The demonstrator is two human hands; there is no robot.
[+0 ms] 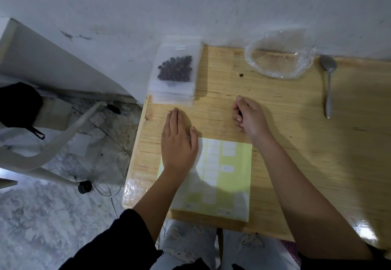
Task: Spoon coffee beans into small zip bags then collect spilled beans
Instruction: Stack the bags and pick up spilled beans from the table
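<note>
Lying flat on table (306, 134), left hand (177, 142), right hand (249, 117) curled

L hand (177, 140) flat on label sheet (230, 176) corner, R hand (248, 115) curled, bean bag (174, 68) top left, spoon (328, 83) rt

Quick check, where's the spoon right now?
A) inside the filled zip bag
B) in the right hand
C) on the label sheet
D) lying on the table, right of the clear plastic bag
D: the spoon lies flat on the table, bowl towards the wall, just right of the clear plastic bag, with no hand on it.
</note>
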